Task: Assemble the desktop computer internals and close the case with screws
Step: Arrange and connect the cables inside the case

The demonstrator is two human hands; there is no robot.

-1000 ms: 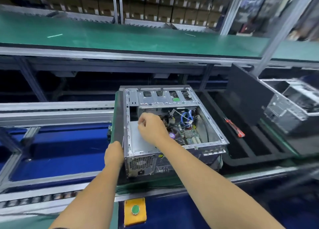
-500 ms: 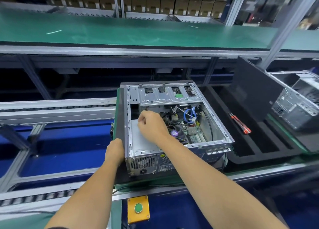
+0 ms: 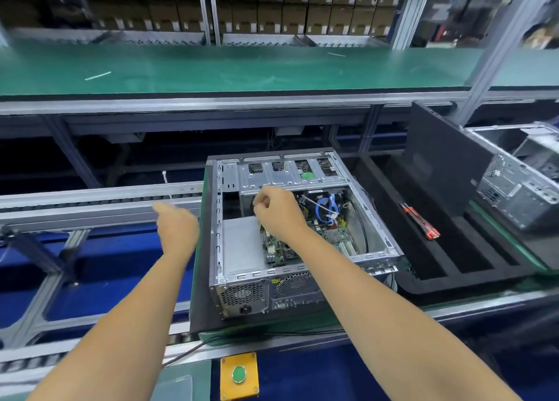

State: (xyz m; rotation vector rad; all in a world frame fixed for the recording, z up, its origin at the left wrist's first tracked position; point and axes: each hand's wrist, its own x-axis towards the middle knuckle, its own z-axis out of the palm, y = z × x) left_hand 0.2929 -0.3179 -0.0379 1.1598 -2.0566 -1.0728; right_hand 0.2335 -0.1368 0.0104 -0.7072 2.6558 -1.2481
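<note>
An open silver desktop case lies on its side on a green-edged pallet. Inside it are a grey power supply, the green motherboard and a looped blue cable. My right hand reaches into the case just below the drive cage. Its fingers are curled and seem to pinch a dark cable at the cage's edge. My left hand hovers blurred in the air left of the case, fingers relaxed, touching nothing.
A red-handled screwdriver lies in a black foam tray right of the case. A black side panel leans behind it, with a second case beyond. Conveyor rails run left. A yellow box with a green button sits near me.
My left hand has let go of the case's left edge and lifted up and to the left. My right hand moved from over the power supply toward the drive cage.
</note>
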